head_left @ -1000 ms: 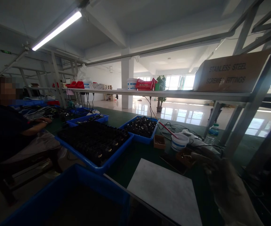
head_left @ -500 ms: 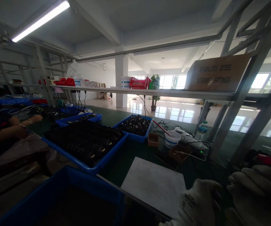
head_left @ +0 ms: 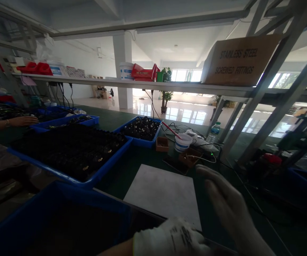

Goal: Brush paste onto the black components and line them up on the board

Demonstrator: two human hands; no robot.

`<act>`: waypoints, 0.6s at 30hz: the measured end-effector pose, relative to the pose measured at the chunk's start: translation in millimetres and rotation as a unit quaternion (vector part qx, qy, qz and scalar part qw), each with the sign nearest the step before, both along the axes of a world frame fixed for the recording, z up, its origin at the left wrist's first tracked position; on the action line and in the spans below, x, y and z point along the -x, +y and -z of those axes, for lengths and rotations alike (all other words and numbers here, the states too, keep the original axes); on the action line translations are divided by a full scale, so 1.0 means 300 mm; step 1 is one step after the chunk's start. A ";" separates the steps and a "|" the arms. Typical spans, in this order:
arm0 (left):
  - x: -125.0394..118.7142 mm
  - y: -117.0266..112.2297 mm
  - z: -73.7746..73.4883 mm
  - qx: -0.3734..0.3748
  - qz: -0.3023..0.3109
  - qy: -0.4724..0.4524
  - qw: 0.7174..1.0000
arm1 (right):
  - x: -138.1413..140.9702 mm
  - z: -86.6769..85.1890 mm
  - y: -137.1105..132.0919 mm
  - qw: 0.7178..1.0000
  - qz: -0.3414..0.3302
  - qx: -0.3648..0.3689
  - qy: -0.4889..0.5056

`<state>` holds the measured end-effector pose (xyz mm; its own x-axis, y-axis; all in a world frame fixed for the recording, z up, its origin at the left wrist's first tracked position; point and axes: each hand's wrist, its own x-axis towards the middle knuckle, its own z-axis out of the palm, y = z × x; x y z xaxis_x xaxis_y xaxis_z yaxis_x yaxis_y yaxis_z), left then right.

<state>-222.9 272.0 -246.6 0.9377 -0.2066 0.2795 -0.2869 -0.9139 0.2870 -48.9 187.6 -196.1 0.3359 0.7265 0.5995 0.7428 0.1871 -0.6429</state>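
My left hand (head_left: 173, 236), in a white glove with dark print on its back, is low in the view at the near edge of a pale flat board (head_left: 164, 193). Its fingers point right into shadow, so their grip cannot be made out. To the right of the board, my gloved right hand (head_left: 225, 199) is raised over the green table. Its fingers stretch forward and to the left, slightly blurred, and nothing shows in them. Just beyond its fingertips are a small brown box (head_left: 192, 156) of small parts and a dark flat object (head_left: 175, 165).
Blue trays of black parts (head_left: 73, 153) (head_left: 141, 129) stand left and behind; a deep blue bin (head_left: 89, 206) sits near left. A white tub (head_left: 183, 143), cables and a bottle (head_left: 214, 133) lie beyond. A shelf (head_left: 132, 84) carries a carton (head_left: 238, 62). Another person's hand (head_left: 22, 121) is at left.
My view has turned right and down. Both my hands have moved left in the picture; the right hand now reaches forward with fingers extended. The other person's hand has moved over the far trays.
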 end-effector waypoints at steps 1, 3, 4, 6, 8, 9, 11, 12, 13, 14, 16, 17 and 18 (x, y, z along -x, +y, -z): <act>0.035 0.029 -0.007 -0.006 -0.024 -0.015 1.000 | -0.017 0.056 0.020 0.997 -0.015 0.054 -0.047; 0.097 0.107 -0.013 0.022 -0.136 -0.034 0.990 | -0.057 0.169 0.041 0.980 -0.014 0.151 -0.131; 0.121 0.153 -0.009 0.041 -0.192 -0.031 0.980 | -0.073 0.218 0.044 0.966 -0.009 0.200 -0.163; 0.155 0.246 0.016 0.049 -0.274 0.011 0.960 | -0.090 0.289 0.043 0.930 -0.013 0.307 -0.203; 0.173 0.323 0.059 0.035 -0.312 0.077 0.946 | -0.089 0.320 0.044 0.894 -0.031 0.394 -0.210; 0.179 0.351 0.084 0.028 -0.319 0.107 0.941 | -0.086 0.325 0.048 0.881 -0.043 0.426 -0.203; 0.190 0.387 0.135 0.024 -0.315 0.141 0.938 | -0.082 0.323 0.066 0.852 -0.064 0.487 -0.181; 0.195 0.397 0.160 0.022 -0.307 0.147 0.940 | -0.085 0.318 0.078 0.838 -0.072 0.514 -0.170; 0.200 0.403 0.185 0.018 -0.298 0.146 0.943 | -0.091 0.313 0.090 0.821 -0.081 0.541 -0.162; 0.204 0.407 0.210 0.010 -0.293 0.140 0.946 | -0.101 0.305 0.101 0.803 -0.093 0.568 -0.156; 0.209 0.410 0.260 -0.015 -0.298 0.112 0.948 | -0.132 0.285 0.118 0.778 -0.112 0.599 -0.151; 0.210 0.410 0.287 -0.030 -0.305 0.091 0.948 | -0.151 0.271 0.125 0.784 -0.108 0.592 -0.153; 0.209 0.410 0.314 -0.046 -0.311 0.070 0.947 | -0.174 0.256 0.133 0.798 -0.088 0.575 -0.155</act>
<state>-285.5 394.8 -340.9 0.9125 0.3804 0.1504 0.3500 -0.9164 0.1942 3.2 227.6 -272.9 0.1323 0.8755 -0.4647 0.9267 -0.2756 -0.2553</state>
